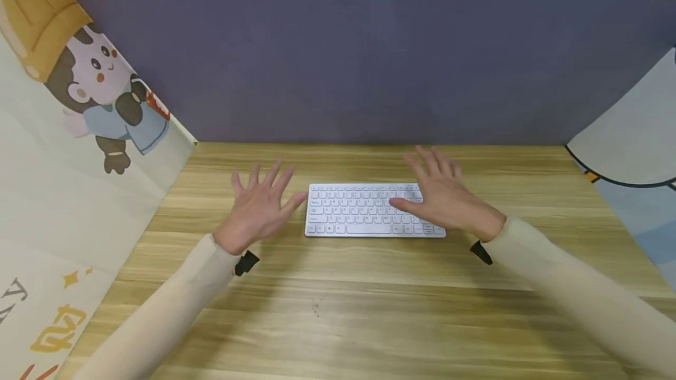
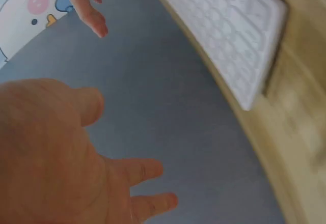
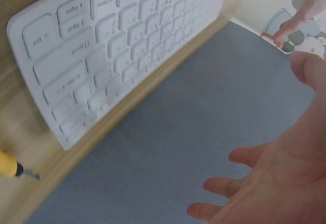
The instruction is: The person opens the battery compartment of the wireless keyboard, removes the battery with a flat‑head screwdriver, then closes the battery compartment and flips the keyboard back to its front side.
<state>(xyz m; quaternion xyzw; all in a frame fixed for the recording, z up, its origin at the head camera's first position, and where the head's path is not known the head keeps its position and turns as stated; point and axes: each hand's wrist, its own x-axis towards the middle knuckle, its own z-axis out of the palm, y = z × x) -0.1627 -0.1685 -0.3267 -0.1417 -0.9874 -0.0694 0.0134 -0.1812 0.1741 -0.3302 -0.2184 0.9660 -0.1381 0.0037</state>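
A white keyboard (image 1: 364, 228) lies flat on the wooden table, its rows of keys facing up. Just beyond its left end, my left hand (image 1: 256, 213) is held with fingers spread and nothing in it. My right hand (image 1: 446, 201) reaches over the keyboard's right end and covers some keys in the head view. Its fingers are spread too, and its palm (image 3: 285, 173) is bare in the right wrist view. In both wrist views the hands hang in the air, apart from the keyboard (image 2: 224, 25).
Past the keyboard's right end, the right wrist view shows part of a yellow-handled tool (image 3: 7, 164) with a black collar and thin grey tip. A dark blue-grey panel (image 1: 369, 51) stands behind the table (image 1: 338, 309). Cartoon-printed sheets (image 1: 53, 192) flank both sides.
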